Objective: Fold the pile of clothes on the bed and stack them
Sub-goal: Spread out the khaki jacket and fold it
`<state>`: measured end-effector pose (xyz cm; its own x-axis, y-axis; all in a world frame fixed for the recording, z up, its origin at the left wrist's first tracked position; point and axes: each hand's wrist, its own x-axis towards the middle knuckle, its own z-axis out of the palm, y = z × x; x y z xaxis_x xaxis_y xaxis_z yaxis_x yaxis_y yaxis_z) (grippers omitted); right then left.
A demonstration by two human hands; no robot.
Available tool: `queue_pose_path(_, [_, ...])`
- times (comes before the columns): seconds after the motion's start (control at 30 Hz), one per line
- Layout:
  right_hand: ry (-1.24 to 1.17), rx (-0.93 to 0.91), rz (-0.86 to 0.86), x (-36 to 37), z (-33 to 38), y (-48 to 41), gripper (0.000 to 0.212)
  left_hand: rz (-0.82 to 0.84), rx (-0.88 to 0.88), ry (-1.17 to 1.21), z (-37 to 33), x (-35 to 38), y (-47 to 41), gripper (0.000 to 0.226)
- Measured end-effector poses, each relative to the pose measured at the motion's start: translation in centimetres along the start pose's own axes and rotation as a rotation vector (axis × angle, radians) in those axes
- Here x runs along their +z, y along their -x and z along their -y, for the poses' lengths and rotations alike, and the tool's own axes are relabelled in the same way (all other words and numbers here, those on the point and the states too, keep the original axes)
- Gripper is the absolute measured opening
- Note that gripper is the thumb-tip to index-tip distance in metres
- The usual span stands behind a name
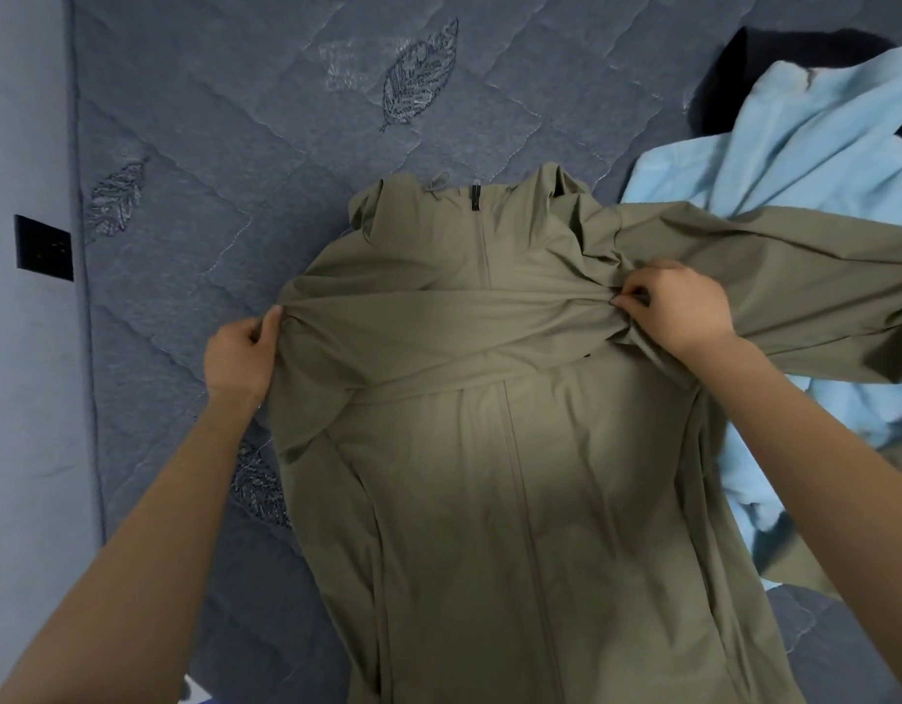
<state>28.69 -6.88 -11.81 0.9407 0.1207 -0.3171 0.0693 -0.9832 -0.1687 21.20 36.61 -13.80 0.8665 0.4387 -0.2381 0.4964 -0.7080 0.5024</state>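
Olive jacket point(515, 475) is lying front-up on the quilted grey-blue mattress point(225, 144), which is spreading out past both sets of fingertips and filling most of the view. The jacket is stretching from the person's body out beyond the fingers, with its collar lying on their far side and its zipped front running back between the two forearms. A pale wall point(22, 398) is bordering the mattress well outside the left fingers. A light blue garment point(819, 144) is sitting crumpled beyond and outside the right fingers, and a dark garment point(753, 73) is peeking out from behind it, farther still from those fingertips. One sleeve point(438, 327) is lying folded across the chest, spanning the gap between the left fingers and the right fingers. The other sleeve point(804, 276) is trailing away outward of the right fingers, draping over the blue garment. The left hand point(240, 355) is gripping the jacket's side edge at shoulder level, with thumb and curled fingers pinching a fold of cloth. The right hand point(682, 307) is pinching bunched fabric at the opposite shoulder, its fingers curling tightly round the cloth. A dark wall plate point(43, 247) is sitting on the wall, outside the left fingers. A black zip pull point(475, 198) is resting at the collar, beyond the fingers and roughly midway between the hands, with a small drawstring point(437, 184) lying just beside it on the left-hand side.
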Motion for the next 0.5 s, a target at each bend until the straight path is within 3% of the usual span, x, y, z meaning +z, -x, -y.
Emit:
queue_pose_path(0.13, [0.006, 0.028, -0.063, 1.1, 0.5, 0.0, 0.019, -0.104, 0.244, -0.326, -0.7, 1.6, 0.2, 0.021])
queue_pose_path(0.23, [0.056, 0.059, -0.173, 1.7, 0.8, 0.2, 0.018, -0.121, 0.493, -0.343, -2.7, 3.9, 1.8, 0.033])
queue_pose_path(0.4, [0.074, 0.016, -0.344, 2.2, 1.4, 0.6, 0.02, 0.168, 0.805, -0.476, -6.8, 8.5, 5.1, 0.049])
queue_pose_path(0.5, [0.085, -0.1, -0.417, 2.9, 2.1, 1.5, 0.027, 0.311, 0.672, -0.595, -6.1, 10.0, 5.4, 0.06])
